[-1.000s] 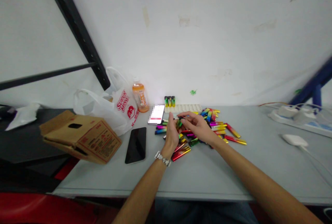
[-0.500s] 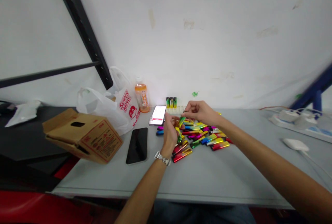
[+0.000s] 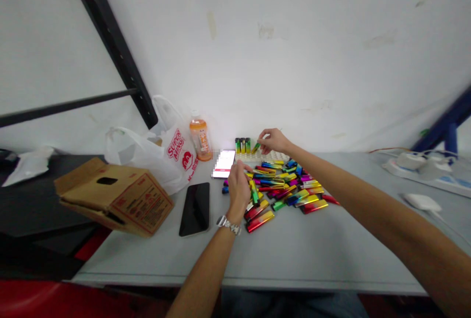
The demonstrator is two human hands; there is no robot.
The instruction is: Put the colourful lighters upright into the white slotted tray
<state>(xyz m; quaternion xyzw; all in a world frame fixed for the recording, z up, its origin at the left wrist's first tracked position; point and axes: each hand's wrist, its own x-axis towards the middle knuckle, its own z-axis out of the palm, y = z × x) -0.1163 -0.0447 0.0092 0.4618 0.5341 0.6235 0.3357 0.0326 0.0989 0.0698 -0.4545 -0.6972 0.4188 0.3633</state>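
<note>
While the right hand (image 3: 271, 141) reaches to the far side of the pale grey bench (image 3: 312, 254), its fingertip grip is closed on a shiny green-and-yellow metallic lighter (image 3: 255, 148), held tilted over a low white gridded tray (image 3: 277, 156). At the tray's left end stand three upright green-and-gold lighters with black tops (image 3: 243, 145), side by side and just left of the held one. The right hand hides part of the tray, so those cells cannot be read.

The left hand (image 3: 239, 183) is nearer, its fingers curled at the left edge of a loose pile of multicoloured metallic lighters (image 3: 279, 193). A green-and-gold lighter (image 3: 254, 193) lies against those fingers; whether this grip is closed on it cannot be told. The hand covers some of the pile.

To the left, a brown cardboard box (image 3: 116, 195) has a raised flap and a dark handle hole; its inside is not visible. Behind it, a white plastic bag with red print (image 3: 167, 156) shows something brownish at its mouth. A clear bottle of orange drink (image 3: 200, 139) stands to its right. Pixelation obscures part of a lit phone (image 3: 225, 163).
</note>
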